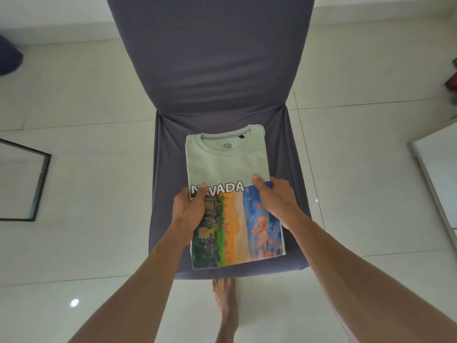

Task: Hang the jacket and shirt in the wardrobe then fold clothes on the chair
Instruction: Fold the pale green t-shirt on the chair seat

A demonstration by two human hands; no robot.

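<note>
Although the wardrobe is out of view, so the hanging part cannot be checked, the folding part looks well advanced. A pale green T-shirt (228, 167) with "NEVADA" and a colourful landscape print lies folded into a neat rectangle on the seat of the grey-covered chair (212, 70), collar toward the backrest, print facing up. The left hand (189, 207) grips the shirt's left edge, thumb on top over the lettering and fingers tucked beneath. The right hand (274, 201) holds the right edge the same way, thumb pressed on the fabric beside the print and fingers hidden under the fold. Both hands are thus closed on the garment, each at one side near its middle.

No jacket or hanging shirt shows, and no other loose clothes lie on the chair, so this may be the last piece, or nearly so. What seems left is one more fold, or lifting the bundle away. A bare foot (226, 303) stands on the white tiled floor (86, 100) just before the chair.
</note>
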